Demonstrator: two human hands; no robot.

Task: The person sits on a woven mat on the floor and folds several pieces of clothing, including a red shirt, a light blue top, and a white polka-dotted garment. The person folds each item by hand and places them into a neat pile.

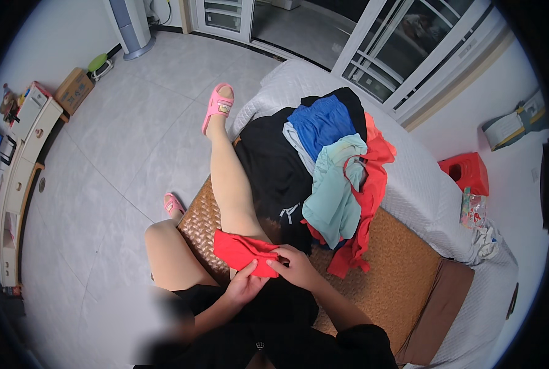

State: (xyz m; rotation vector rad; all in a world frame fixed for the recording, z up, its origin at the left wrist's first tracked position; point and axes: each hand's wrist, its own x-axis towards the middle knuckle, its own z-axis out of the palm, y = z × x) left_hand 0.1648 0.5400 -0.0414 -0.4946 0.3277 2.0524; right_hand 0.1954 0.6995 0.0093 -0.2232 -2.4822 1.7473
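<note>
My left hand [245,284] and right hand [294,265] both pinch the folded red garment [240,251] on my lap, at the woven mat's [404,261] front edge; a loose pinch could undo its fold.

Beside the coarse, matt woven rattan mat [397,258] lies a heap of soft matt cloth garments [330,166], the small red cloth [244,251] on the knee looks smooth, the white bedspread [422,184] beyond is quilted, and the floor tiles [120,141] shine faintly.
</note>
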